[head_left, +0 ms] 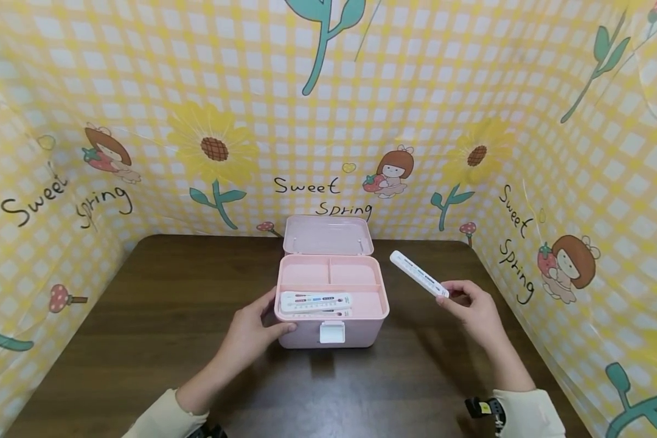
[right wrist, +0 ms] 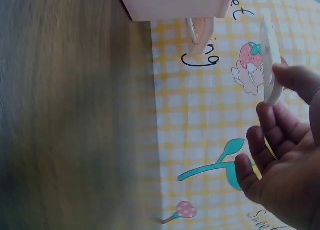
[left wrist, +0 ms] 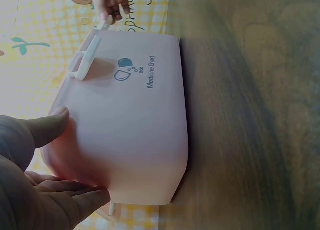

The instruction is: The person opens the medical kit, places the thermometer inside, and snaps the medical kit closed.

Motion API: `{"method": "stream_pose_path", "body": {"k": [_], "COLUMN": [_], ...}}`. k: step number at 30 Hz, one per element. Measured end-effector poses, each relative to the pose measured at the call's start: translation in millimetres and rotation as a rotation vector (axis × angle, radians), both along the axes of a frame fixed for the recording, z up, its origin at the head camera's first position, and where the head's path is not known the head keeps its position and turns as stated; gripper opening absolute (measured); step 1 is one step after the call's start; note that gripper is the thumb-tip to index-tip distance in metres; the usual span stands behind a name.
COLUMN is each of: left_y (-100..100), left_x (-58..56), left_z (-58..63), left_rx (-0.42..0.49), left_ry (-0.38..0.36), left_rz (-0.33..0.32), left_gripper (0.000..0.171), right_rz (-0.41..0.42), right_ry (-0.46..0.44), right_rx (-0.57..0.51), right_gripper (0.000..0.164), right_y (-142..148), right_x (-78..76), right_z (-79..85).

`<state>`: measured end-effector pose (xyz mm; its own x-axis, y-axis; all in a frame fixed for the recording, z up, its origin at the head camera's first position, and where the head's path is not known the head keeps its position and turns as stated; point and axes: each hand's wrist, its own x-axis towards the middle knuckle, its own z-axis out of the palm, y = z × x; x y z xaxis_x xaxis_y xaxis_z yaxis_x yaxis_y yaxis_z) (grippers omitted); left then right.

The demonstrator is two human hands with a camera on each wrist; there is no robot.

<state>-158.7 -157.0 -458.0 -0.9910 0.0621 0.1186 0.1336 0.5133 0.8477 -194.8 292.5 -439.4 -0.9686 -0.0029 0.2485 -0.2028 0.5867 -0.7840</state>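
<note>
A pink medicine chest [head_left: 328, 331] stands with its lid [head_left: 328, 236] raised at the back and a white latch [head_left: 332, 332] in front. My left hand [head_left: 252, 328] holds its front left corner, thumb on the front wall and fingers along the side. To the right of the chest, my right hand [head_left: 473, 307] pinches one end of a slim white thermometer case [head_left: 418, 274], clear of the table. Similar printed white cases [head_left: 314, 302] lie overlapping in the chest's front compartment. In the left wrist view, "Medicine Chest" is printed on the front wall [left wrist: 125, 109].
Two smaller compartments with a divider [head_left: 329, 269] lie at the back of the chest. The dark wooden table [head_left: 186, 292] meets a yellow checked cloth [head_left: 328, 121] behind and at both sides. Black straps [head_left: 487, 410] are at both wrists.
</note>
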Motion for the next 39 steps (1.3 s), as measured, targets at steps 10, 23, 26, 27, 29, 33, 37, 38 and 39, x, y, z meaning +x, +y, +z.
{"method": "stream_pose_path", "body": {"k": [10, 23, 26, 27, 29, 33, 37, 38, 39], "left_y": [-1, 1, 1, 1, 1, 0, 0, 0, -1], "left_x": [0.9, 3.3, 2.7, 2.7, 3.3, 4.6, 5.0, 4.5, 4.0], "left_z": [-1.0, 4.1, 4.7, 4.7, 4.2, 3.1, 3.7, 3.9, 3.9], "left_rx": [-0.022, -0.019, -0.028, -0.031, -0.038, -0.049, -0.046, -0.048, -0.055], "left_ry": [-0.023, -0.033, -0.028, -0.027, -0.025, -0.025, -0.022, -0.021, -0.015], "left_rz": [0.001, 0.000, -0.003, -0.004, -0.006, -0.006, -0.013, -0.014, -0.016], "left_gripper": [0.092, 0.089, 0.090, 0.090, 0.090, 0.090, 0.089, 0.089, 0.089], "right_rz": [0.332, 0.600, 0.628, 0.634, 0.646, 0.676, 0.697, 0.699, 0.701], "right_ry": [0.095, 0.141, 0.134, 0.127, 0.117, 0.118, 0.138, 0.139, 0.138], "right_rx": [0.178, 0.426, 0.462, 0.471, 0.488, 0.510, 0.520, 0.522, 0.522], "right_gripper": [0.027, 0.031, 0.030, 0.029, 0.028, 0.026, 0.026, 0.026, 0.026], "right_y": [1, -27, -33, -36, -40, -47, -54, -55, -57], "right_x": [-12.2, -29.7, -34.0, -34.8, -36.1, -37.3, -39.1, -39.6, -40.3], "right_z": [25.7, 54.6, 60.0, 61.7, 64.2, 66.5, 67.2, 67.4, 67.5]}}
